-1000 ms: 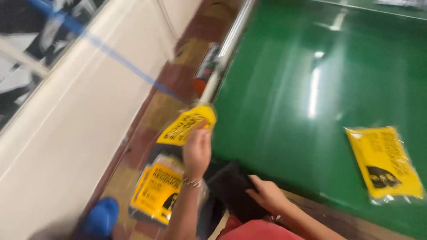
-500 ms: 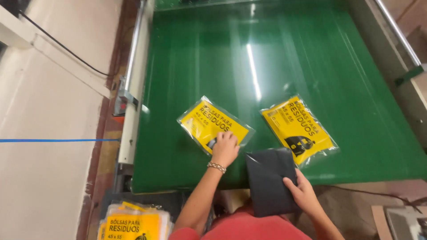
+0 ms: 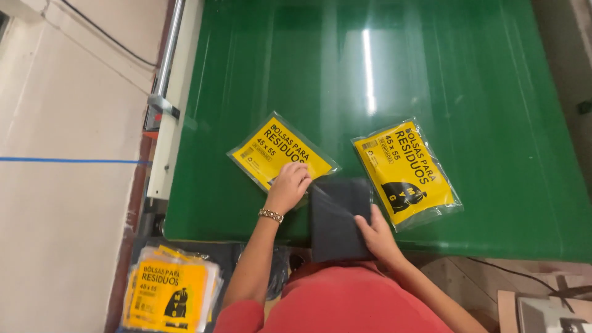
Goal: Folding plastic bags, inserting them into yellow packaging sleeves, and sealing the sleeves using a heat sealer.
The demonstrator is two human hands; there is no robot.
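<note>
Two yellow plastic packets lie on the green table (image 3: 259, 74). My left hand (image 3: 288, 187) presses on the lower corner of the left yellow packet (image 3: 280, 151), fingers curled over it. My right hand (image 3: 377, 234) grips the right edge of a folded stack of dark bags (image 3: 338, 219) at the table's near edge, between the two packets. The right yellow packet (image 3: 404, 172) lies just right of the dark stack, untouched. A beaded bracelet is on my left wrist.
A pile of the same yellow packets (image 3: 168, 296) sits low at the left, below the table edge. A white metal rail (image 3: 169, 117) runs along the table's left side, with a pale floor and a blue tape line beyond it.
My left hand carried a yellow packet up from the pile at the left and laid it on the green table. My right hand moved the dark stack onto the table next to it.
</note>
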